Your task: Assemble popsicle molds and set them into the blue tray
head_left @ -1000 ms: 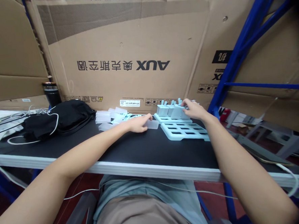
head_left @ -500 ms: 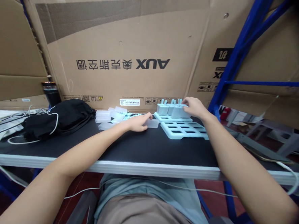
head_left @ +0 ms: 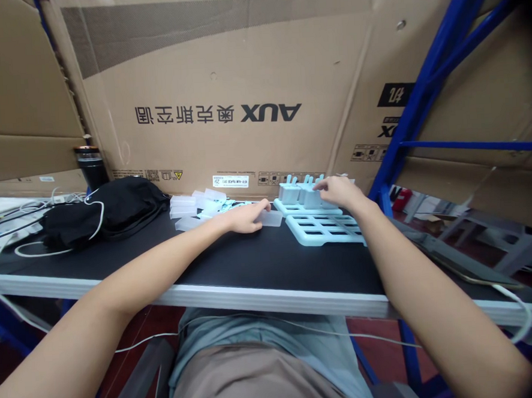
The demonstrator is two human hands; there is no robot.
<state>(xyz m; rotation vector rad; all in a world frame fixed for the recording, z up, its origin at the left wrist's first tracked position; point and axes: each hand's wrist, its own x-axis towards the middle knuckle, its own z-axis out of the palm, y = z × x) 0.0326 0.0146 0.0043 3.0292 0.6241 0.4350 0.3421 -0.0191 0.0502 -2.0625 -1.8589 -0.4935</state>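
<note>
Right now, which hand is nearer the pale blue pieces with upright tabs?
The right hand, at the right end of the pale blue pieces; the left hand is to their left, by a translucent piece.

Grey-brown top (head_left: 254, 383), apparently pale blue-green trousers (head_left: 339, 362).

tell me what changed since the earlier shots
The right hand has shifted slightly left at the light-blue boxy plastic moulds; whether it grips one is unclear. The left hand and the light-blue rectangular plastic grid frame stayed put.
</note>
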